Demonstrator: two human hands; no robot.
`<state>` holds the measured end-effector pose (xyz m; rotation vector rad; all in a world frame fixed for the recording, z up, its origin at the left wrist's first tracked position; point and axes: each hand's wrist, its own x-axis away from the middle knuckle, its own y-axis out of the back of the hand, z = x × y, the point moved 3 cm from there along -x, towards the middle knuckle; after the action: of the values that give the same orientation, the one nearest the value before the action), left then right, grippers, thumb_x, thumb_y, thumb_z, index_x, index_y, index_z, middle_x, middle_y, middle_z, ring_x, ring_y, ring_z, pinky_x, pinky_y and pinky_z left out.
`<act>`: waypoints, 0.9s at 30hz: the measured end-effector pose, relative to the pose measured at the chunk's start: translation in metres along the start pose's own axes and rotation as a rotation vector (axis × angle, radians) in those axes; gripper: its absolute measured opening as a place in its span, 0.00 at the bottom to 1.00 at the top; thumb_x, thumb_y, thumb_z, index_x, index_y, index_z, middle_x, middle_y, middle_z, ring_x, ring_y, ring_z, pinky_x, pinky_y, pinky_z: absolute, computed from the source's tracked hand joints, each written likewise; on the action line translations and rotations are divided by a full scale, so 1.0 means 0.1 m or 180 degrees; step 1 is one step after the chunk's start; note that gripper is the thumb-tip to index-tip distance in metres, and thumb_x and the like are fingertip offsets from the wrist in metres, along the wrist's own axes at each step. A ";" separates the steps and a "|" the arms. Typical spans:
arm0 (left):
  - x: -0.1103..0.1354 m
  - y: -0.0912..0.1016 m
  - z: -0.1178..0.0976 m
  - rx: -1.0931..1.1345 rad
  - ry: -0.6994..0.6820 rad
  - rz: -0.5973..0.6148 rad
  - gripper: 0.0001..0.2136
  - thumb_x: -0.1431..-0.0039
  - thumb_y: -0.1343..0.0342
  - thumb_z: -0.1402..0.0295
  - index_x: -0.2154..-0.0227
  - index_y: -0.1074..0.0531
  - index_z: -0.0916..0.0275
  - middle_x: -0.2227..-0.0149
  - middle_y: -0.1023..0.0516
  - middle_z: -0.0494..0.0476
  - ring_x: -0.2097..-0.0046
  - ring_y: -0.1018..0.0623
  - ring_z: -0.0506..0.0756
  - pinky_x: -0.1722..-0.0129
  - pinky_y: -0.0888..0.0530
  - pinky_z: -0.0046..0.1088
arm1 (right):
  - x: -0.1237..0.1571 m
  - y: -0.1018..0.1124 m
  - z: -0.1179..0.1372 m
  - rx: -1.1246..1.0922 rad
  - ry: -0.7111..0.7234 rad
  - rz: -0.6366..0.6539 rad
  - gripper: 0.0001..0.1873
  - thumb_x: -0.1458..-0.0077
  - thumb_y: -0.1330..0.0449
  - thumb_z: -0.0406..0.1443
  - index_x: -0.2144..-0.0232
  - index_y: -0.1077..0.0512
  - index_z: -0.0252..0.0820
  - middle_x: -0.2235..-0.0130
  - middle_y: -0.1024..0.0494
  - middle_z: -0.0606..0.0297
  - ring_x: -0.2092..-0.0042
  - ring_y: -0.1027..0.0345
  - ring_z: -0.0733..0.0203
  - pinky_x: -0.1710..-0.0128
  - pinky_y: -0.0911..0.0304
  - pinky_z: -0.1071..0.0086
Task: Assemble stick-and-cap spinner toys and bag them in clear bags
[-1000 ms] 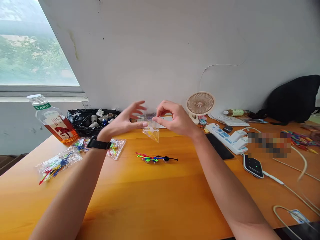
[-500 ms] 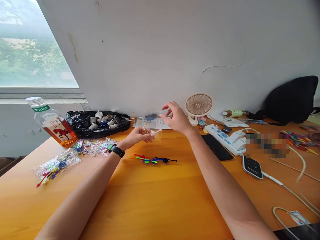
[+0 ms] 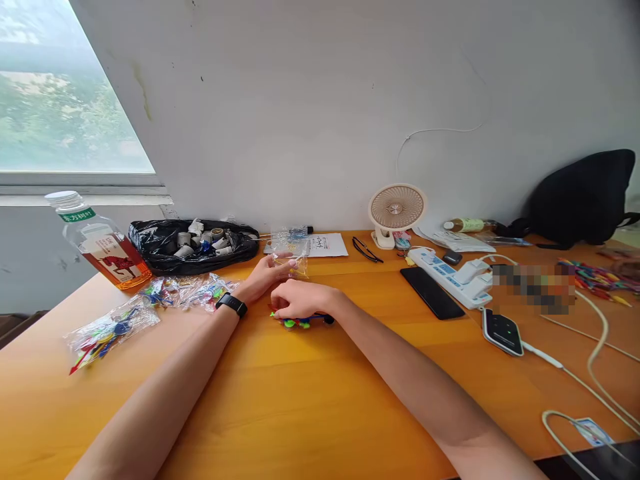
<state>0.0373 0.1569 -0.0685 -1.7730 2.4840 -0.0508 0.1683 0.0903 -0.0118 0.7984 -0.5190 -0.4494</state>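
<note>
My left hand [image 3: 267,272], with a black watch on its wrist, pinches a small clear plastic bag [image 3: 295,261] just above the orange table [image 3: 310,400]. My right hand [image 3: 299,300] lies over a little heap of coloured plastic picks [image 3: 300,323], fingers curled down on them. Green, blue and black parts stick out from under the fingers. Whether the fingers have hold of a pick is hidden.
Filled clear bags of coloured picks [image 3: 107,330] lie at the left beside a tea bottle [image 3: 100,241] and a black bag of small parts [image 3: 193,244]. To the right are a small fan [image 3: 396,212], glasses, a phone [image 3: 432,291], a power strip [image 3: 455,275], cables and a black backpack [image 3: 583,197].
My right hand came down from near the back of the table onto the picks. My left hand kept the clear bag and sank slightly toward the table.
</note>
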 end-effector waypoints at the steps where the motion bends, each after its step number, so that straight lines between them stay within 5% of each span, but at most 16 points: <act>1: 0.00 0.01 0.01 -0.0032 -0.0034 0.0012 0.37 0.47 0.25 0.56 0.38 0.29 0.64 0.59 0.15 0.61 0.60 0.16 0.58 0.60 0.20 0.32 | -0.02 -0.03 -0.01 -0.0092 0.0001 0.0077 0.07 0.38 0.38 0.34 0.70 0.26 0.40 0.69 0.17 0.66 0.72 0.28 0.66 0.72 0.40 0.73; 8: -0.07 0.04 0.06 -0.0165 -0.0353 0.0177 0.38 0.58 0.24 0.70 0.41 0.27 0.68 0.69 0.17 0.54 0.69 0.19 0.54 0.70 0.25 0.25 | 0.05 0.23 -0.08 -0.0693 0.0319 -0.0621 0.06 0.42 0.33 0.34 0.67 0.27 0.39 0.67 0.18 0.65 0.68 0.27 0.64 0.69 0.38 0.73; 12: -0.05 0.01 0.03 -0.0211 -0.0459 0.0258 0.39 0.62 0.26 0.74 0.41 0.28 0.68 0.65 0.15 0.57 0.66 0.17 0.56 0.68 0.24 0.26 | 0.11 0.35 -0.12 -0.1144 0.0426 -0.0574 0.07 0.39 0.35 0.37 0.65 0.28 0.39 0.68 0.18 0.65 0.68 0.26 0.64 0.67 0.34 0.72; 19: 0.00 -0.05 -0.02 -0.0319 -0.0426 0.0464 0.38 0.57 0.29 0.73 0.40 0.30 0.68 0.66 0.16 0.57 0.67 0.17 0.57 0.67 0.22 0.29 | 0.11 0.26 -0.18 -0.1344 0.0143 -0.0052 0.08 0.44 0.32 0.34 0.69 0.28 0.39 0.68 0.18 0.64 0.68 0.24 0.62 0.67 0.31 0.71; 27: -0.05 -0.07 0.04 -0.0407 -0.0552 0.0356 0.30 0.55 0.23 0.65 0.49 0.25 0.65 0.64 0.17 0.57 0.62 0.17 0.57 0.62 0.23 0.29 | 0.36 0.66 -0.24 -0.2264 0.0663 -0.0825 0.11 0.44 0.31 0.39 0.66 0.27 0.40 0.67 0.19 0.66 0.67 0.25 0.64 0.64 0.29 0.71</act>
<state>0.0454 0.1591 -0.0713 -1.6013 2.5046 0.2637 0.2232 0.1241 0.0345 0.2160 -0.0382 -0.7262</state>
